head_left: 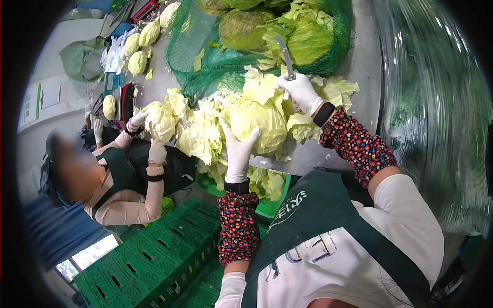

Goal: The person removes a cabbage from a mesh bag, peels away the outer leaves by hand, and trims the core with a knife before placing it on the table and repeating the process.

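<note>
A pale green cabbage lies on the metal table in front of me. My left hand, in a white glove, rests against its near left side with thumb and fingers spread. My right hand, also gloved, is closed round the handle of a knife just beyond the cabbage's right side; the curved blade points up and away. Loose leaves lie around the cabbage. Behind it, a green mesh bag holds several darker cabbages.
At the left a co-worker holds another cabbage. Trimmed cabbages lie farther along the table. Green crates stand below left, and a green bin with leaves is under the table's edge. Clear plastic wrap stands right.
</note>
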### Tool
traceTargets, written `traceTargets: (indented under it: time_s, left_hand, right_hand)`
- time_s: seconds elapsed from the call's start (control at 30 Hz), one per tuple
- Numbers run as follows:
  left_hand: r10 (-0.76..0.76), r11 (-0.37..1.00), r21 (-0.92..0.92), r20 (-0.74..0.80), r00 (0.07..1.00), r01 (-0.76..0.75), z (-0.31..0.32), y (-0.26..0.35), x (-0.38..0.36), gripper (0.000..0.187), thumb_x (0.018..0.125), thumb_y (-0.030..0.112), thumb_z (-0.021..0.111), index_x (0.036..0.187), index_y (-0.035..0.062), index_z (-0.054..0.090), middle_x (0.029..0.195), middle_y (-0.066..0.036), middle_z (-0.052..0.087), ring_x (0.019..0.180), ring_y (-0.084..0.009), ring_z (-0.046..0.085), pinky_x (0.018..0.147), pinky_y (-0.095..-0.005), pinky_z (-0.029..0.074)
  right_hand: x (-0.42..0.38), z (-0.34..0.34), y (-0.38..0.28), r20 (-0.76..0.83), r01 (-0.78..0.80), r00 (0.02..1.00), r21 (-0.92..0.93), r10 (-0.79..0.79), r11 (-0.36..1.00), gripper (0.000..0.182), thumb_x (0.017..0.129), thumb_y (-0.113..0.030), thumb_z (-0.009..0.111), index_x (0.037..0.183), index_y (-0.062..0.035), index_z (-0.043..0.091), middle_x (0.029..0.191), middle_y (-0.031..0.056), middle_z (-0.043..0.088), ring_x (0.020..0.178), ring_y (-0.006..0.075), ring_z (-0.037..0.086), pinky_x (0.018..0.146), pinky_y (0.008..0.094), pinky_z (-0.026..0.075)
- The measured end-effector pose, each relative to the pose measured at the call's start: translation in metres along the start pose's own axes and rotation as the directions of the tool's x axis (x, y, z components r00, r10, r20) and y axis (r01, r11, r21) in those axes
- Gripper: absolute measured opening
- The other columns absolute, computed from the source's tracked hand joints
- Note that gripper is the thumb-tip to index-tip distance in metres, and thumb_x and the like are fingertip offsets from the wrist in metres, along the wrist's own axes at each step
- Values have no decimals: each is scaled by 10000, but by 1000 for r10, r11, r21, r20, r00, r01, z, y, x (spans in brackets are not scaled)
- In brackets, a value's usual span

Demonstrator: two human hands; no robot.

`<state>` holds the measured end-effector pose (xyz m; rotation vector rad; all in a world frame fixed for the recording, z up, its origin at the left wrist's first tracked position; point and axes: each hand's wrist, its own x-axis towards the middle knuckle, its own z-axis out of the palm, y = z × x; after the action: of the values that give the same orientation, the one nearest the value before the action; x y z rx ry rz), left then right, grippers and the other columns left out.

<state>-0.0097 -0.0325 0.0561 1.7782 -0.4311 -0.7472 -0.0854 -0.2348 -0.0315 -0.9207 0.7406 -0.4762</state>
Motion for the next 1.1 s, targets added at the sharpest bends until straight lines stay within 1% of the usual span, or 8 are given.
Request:
traceTargets:
  time_s: [0.47, 0.53, 0.67, 0.73, 0.8, 0.87, 1.0, 1.1]
  left_hand:
    - [47, 831, -555, -2, 999, -40, -25, 58, -82, 736, 712, 115, 758, 1332, -28, 388, 1203, -90, 557, 1070, -168, 557, 939, -299, 442]
    - [92, 853, -512, -41, 995, -100, -24, 65, -88, 733, 710, 78, 754, 1335, -20, 383, 1190, -89, 558, 1073, -169, 553, 939, -300, 443]
    - [146, 885, -431, -97, 985, -174, -17, 73, -94, 735, 716, 28, 741, 1350, -11, 372, 1199, -93, 551, 1082, -172, 546, 946, -308, 440]
    - [170, 894, -377, -212, 962, -241, -16, 67, -94, 720, 738, -25, 712, 1366, -3, 359, 1208, -99, 543, 1072, -176, 550, 949, -313, 440]
    - [188, 884, -385, -229, 955, -266, -16, 59, -95, 716, 748, -33, 705, 1371, 0, 355, 1212, -101, 540, 1072, -178, 551, 949, -312, 440]
    - [202, 874, -391, -246, 948, -288, -17, 55, -99, 713, 757, -41, 699, 1377, 2, 350, 1216, -103, 537, 1071, -181, 551, 949, -312, 439]
    - [201, 842, -462, -213, 956, -279, -30, 47, -108, 677, 767, -50, 684, 1365, 1, 370, 1208, -102, 544, 1070, -177, 550, 942, -314, 442]
    - [231, 798, -536, -146, 962, -273, -53, 38, -114, 643, 778, -39, 661, 1356, 1, 385, 1207, -100, 549, 1064, -174, 553, 936, -310, 443]
  right_hand:
    - [-39, -32, -42, -27, 86, 995, -228, -94, 970, 170, 899, -168, 632, 976, -18, 609, 765, -16, 605, 495, 38, 458, 499, 179, 391]
    - [-59, -30, -57, 69, 136, 990, -348, -119, 928, 333, 917, -259, 623, 1109, 7, 566, 923, 30, 655, 501, 28, 467, 518, 181, 414]
    - [-107, -10, -81, 351, 292, 897, -16, -268, 956, 697, 892, -540, 562, 1318, -3, 438, 1188, 116, 625, 499, -24, 465, 463, 136, 396]
    - [-140, 9, -91, 377, 395, 867, -119, -327, 911, 848, 818, -619, 605, 1384, -32, 372, 1250, 111, 590, 693, 102, 609, 617, 259, 509]
    - [-164, 43, -75, 274, 527, 834, -139, -478, 839, 827, 767, -481, 743, 1372, -35, 396, 1170, 103, 627, 671, 141, 622, 660, 287, 515]
    - [-187, 54, -77, 353, 622, 772, -596, -529, 509, 808, 733, -340, 798, 1386, -93, 390, 1040, 92, 663, 626, 154, 622, 599, 292, 500]
    - [-139, 50, -28, 187, 621, 536, -748, -823, 234, 439, 762, -230, 745, 1153, -121, 578, 831, 111, 664, 624, 256, 626, 567, 344, 490]
    - [-94, 17, -20, -41, 268, 827, -848, -561, 457, 292, 798, -319, 687, 1000, -122, 615, 757, 111, 658, 686, 307, 649, 579, 409, 501]
